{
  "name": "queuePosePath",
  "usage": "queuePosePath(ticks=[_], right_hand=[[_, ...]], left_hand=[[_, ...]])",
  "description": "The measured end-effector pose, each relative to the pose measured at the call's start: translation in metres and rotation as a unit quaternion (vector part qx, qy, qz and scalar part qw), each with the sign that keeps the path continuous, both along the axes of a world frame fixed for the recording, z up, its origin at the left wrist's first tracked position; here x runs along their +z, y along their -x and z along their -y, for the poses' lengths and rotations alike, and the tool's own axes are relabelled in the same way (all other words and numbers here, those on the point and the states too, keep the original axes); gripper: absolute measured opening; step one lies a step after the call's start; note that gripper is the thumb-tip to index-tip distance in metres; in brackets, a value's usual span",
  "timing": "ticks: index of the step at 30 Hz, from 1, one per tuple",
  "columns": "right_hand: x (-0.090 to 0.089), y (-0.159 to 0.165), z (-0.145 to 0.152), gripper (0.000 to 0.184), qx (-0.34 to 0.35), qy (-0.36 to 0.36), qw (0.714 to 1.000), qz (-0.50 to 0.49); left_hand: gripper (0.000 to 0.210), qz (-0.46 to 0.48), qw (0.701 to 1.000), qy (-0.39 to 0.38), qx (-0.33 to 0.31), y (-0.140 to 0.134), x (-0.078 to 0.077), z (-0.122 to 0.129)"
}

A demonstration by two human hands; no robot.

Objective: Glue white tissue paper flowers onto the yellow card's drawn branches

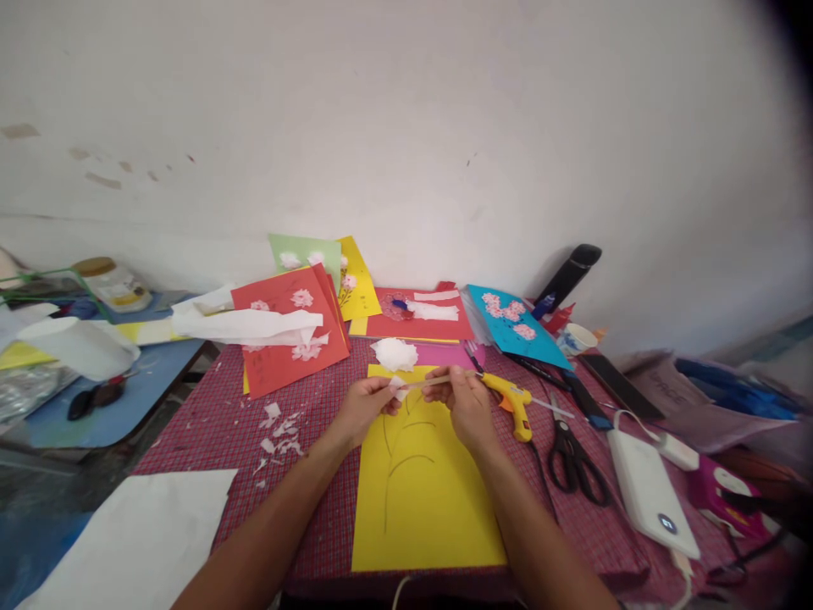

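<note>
In my left hand [372, 407] a small piece of white paper [398, 386] is pinched between thumb and fingers. My right hand [462, 402] is closed on a thin tan stick [427, 383], whose left end meets the paper. Both hands are above the upper part of a yellow sheet [438, 500] with dark curved lines drawn on it. Just behind them lies a heap of white paper pieces [395, 354]. To the right of my right hand is a yellow glue gun [511, 396] with a clear glue stick in its back.
Black scissors [575, 466] and a white power bank [654, 496] lie at the right. Paper scraps [279, 440] are scattered left of the yellow sheet. Flower-decorated red [285, 373] and blue cards [517, 326] stand toward the wall, near a small cup [577, 339].
</note>
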State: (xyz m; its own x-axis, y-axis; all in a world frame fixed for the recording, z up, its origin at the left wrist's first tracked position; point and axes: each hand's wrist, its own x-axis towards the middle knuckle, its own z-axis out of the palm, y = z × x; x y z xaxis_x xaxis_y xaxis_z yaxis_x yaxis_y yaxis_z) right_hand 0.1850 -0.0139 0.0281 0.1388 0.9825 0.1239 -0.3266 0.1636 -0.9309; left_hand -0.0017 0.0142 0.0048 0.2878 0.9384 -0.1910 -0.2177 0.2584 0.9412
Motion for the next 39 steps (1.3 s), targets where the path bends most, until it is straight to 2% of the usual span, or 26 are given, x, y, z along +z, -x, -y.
queuePosePath(ticks=[10,22,26,30,34,39], right_hand=[[-0.004,0.000,0.000,0.030,-0.028,-0.013,0.999,0.016],[-0.003,0.002,-0.003,0.035,-0.026,0.046,0.994,-0.091],[-0.005,0.003,-0.004,0.033,-0.017,0.064,0.992,-0.109],[-0.004,0.004,-0.002,0.027,0.007,0.076,0.989,-0.127],[0.003,0.002,0.003,0.018,0.031,0.047,0.993,-0.105],[0.006,0.002,0.007,0.021,0.044,0.028,0.998,-0.044]], left_hand=[[0.025,0.042,0.999,0.032,0.003,0.000,0.008,0.004],[0.034,0.024,0.999,0.033,0.010,0.001,0.006,0.003],[0.030,-0.019,1.000,-0.003,0.025,0.000,0.006,0.002],[0.026,-0.071,0.994,-0.077,0.039,-0.001,0.006,0.003],[0.028,-0.101,0.985,-0.141,0.021,0.000,0.008,0.004],[0.030,-0.097,0.984,-0.147,-0.023,0.000,0.013,0.008]])
